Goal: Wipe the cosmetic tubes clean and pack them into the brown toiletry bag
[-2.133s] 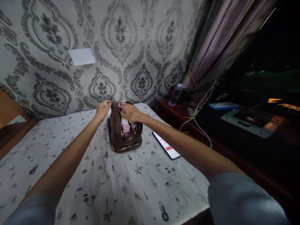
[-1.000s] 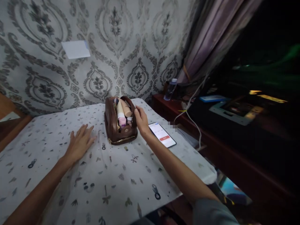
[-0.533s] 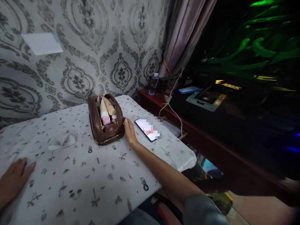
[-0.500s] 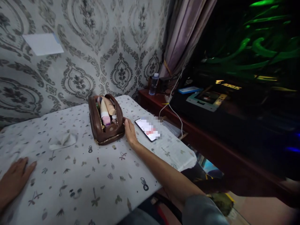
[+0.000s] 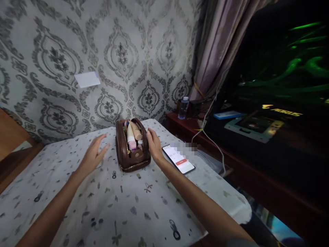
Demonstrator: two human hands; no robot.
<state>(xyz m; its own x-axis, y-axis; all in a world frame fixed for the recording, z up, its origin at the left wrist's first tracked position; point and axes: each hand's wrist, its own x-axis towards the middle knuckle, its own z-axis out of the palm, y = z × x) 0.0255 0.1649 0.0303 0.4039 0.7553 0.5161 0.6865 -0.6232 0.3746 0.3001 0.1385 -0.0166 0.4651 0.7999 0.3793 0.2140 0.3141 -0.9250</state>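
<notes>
Brown cosmetic bag (image 5: 136, 162) likely pliant, weighty, best held both sides; left hand (image 5: 91, 154) spread, empty; right hand (image 5: 155, 147) against it, grip unclear.

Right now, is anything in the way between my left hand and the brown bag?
Nothing visible: only patterned cloth shows between your left hand and the brown bag. What lies beneath the hand is hidden.

Smooth leather-look bag (image 5: 135, 162), shiny metal zip (image 5: 136, 167), matt cloth (image 5: 108, 207), clear plastic bottle (image 5: 183, 109)
</notes>
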